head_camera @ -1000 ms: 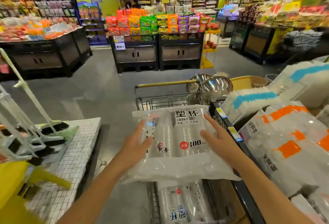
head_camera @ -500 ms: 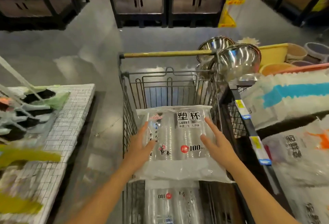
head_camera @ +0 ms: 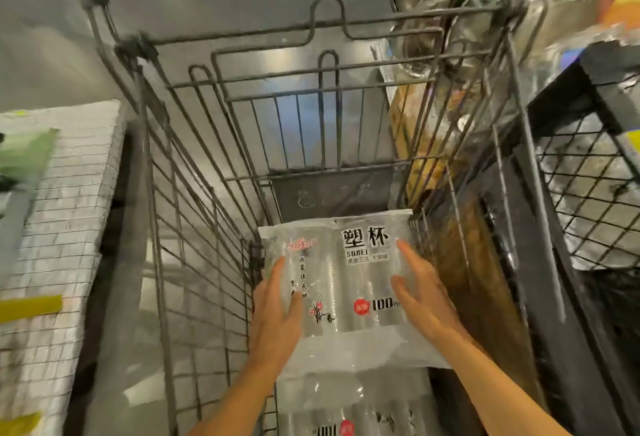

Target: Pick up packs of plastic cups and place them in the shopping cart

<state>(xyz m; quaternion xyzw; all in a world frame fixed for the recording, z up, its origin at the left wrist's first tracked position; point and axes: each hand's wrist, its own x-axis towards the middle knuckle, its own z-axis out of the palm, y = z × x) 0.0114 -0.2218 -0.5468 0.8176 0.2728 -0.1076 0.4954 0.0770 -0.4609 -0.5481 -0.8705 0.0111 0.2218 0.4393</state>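
Note:
A clear bag of plastic cups point(head_camera: 349, 280), printed with black characters and a red "100" dot, sits low inside a grey wire shopping cart point(head_camera: 194, 193). My left hand point(head_camera: 277, 307) lies on the bag's left side with fingers straight. My right hand point(head_camera: 422, 293) lies flat on its right side, fingers spread. A second, similar bag of cups point(head_camera: 353, 408) lies under it, nearer to me, partly covered.
Stacked steel bowls point(head_camera: 502, 3) hang over the cart's far right corner. A black mesh shelf point(head_camera: 588, 193) stands close on the right. On the left is a white gridded display top point(head_camera: 62, 228) with green and yellow items. Grey floor shows beyond the cart.
Both hands have carried the bag of cups from above the cart's rim down deep into the basket. The view has tilted down from the store aisle into the cart.

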